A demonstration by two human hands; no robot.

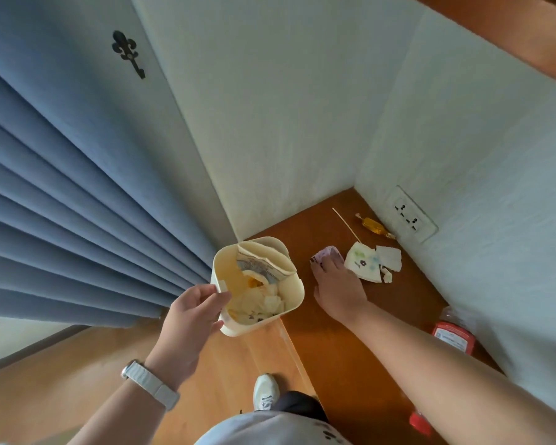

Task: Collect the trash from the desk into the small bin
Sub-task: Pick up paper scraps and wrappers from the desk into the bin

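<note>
While left hand [187, 316] holds bin [294, 293], no legible writing.

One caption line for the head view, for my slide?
Left hand holds cream plastic bin; right hand reaches pink wrapper.

A smooth cream plastic bin [257, 284] holds crumpled paper, the worktop [350, 332] is glossy reddish wood, and the curtain [61, 203] matt blue cloth.
</note>
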